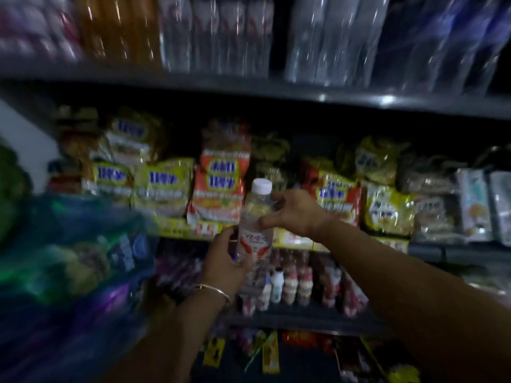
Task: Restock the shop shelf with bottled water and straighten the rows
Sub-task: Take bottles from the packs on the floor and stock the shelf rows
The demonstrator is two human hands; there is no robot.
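A clear water bottle with a white cap and a red-and-white label stands upright in the air in front of the middle shelf. My left hand grips its lower part from the left, a thin bangle on that wrist. My right hand holds the bottle's upper body from the right, thumb and fingers curled round it. Rows of clear water bottles stand on the top shelf, blurred by motion.
Yellow and red noodle packets fill the middle shelf. Small white and red drink bottles stand on the shelf below. Blue and green plastic sacks bulge at the left. Orange bottles are at the top left.
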